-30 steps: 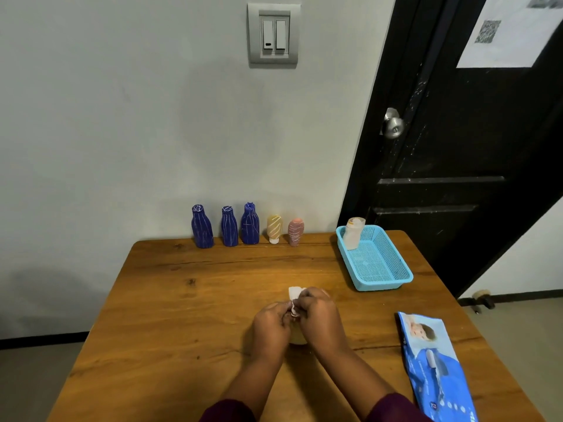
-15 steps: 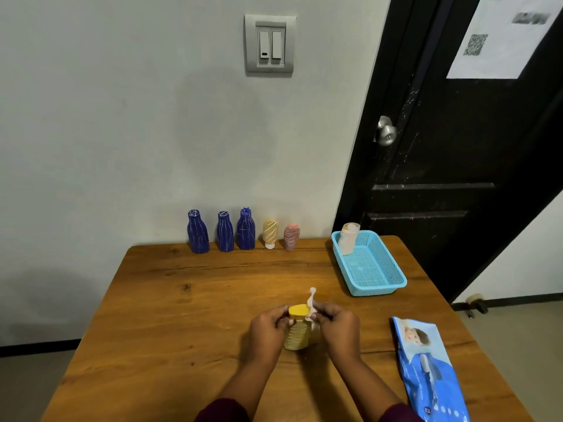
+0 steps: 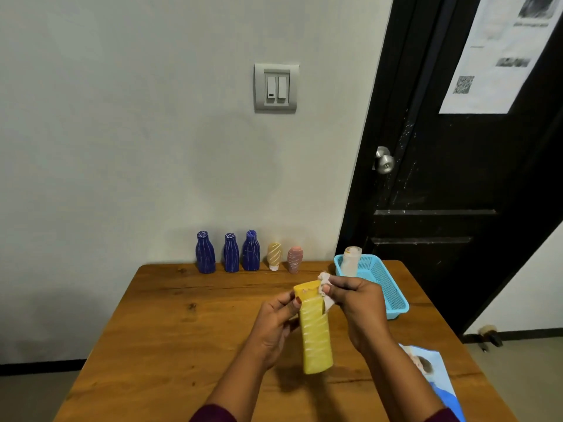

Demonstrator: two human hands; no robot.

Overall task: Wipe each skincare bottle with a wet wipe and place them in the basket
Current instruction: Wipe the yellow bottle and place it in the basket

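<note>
My left hand [image 3: 274,325] grips a tall yellow bottle [image 3: 315,333], lifted above the table with its cap up. My right hand [image 3: 358,303] presses a crumpled white wet wipe [image 3: 325,283] against the cap and upper right side of that bottle. A blue mesh basket [image 3: 387,287] sits at the table's right rear, with one pale bottle [image 3: 350,260] standing in its far corner. Along the wall stand three dark blue bottles [image 3: 230,252], a cream striped tube [image 3: 273,255] and a pink tube [image 3: 295,258].
A blue wet wipe pack [image 3: 435,376] lies at the table's front right. The wooden table [image 3: 170,330] stands against a grey wall; a black door [image 3: 457,178] is behind the basket.
The yellow bottle has been lifted off the table and closer to the camera. The wipe has moved from over the cap to its right side. The head view tilted up.
</note>
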